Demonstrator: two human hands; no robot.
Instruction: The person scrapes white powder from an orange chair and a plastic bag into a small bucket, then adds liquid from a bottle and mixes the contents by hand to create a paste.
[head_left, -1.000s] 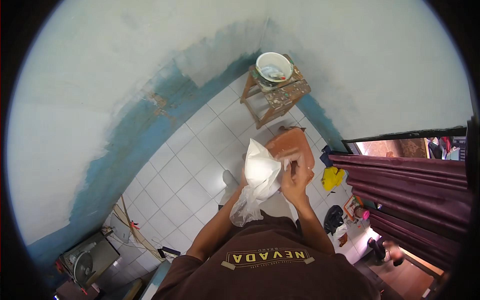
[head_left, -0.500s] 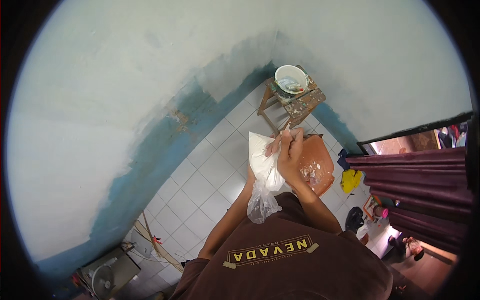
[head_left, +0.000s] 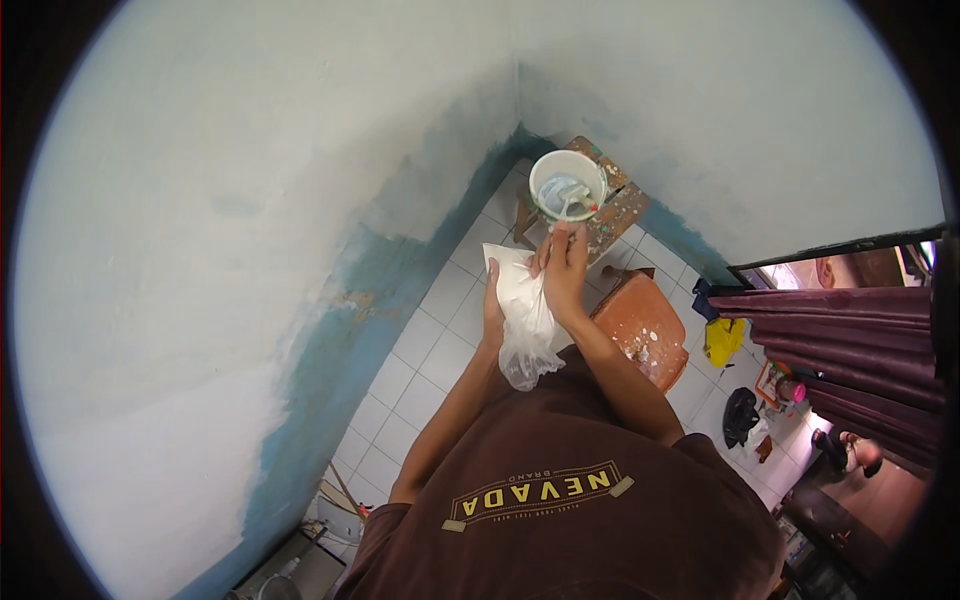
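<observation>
White-coated walls (head_left: 400,120) with a ragged blue band (head_left: 335,370) along their base meet in a corner just beyond the bucket, above a pale tiled floor (head_left: 415,355). Both hands work close together on the near side of that bucket. The left hand (head_left: 493,308) is wrapped along the left flank of a white-filled plastic bag (head_left: 522,288), palm against it, its fingers mostly hidden behind. The right hand (head_left: 565,268) has its fingers bent at the bag's right edge; some fingertips touch the bag, but I cannot tell whether they pinch a fold of plastic.

The bag lies between the hands, nearer the wearer than the bucket and a little to its left. Its long axis slants from the full, pointed end, on the bucket side, back to a loose, clear end beside the brown shirt (head_left: 560,510). Of the two, the right hand is nearer the bucket: its uppermost fingertips overlap the near rim in this view, though contact cannot be judged.

The white bucket (head_left: 560,163) itself, with pale wet-looking contents, stands on a paint-spattered wooden stool (head_left: 622,208). Rightward of the bucket and nearer the wearer are an orange plastic seat (head_left: 640,325), then a yellow cloth (head_left: 722,342) and a maroon curtain (head_left: 840,318).
</observation>
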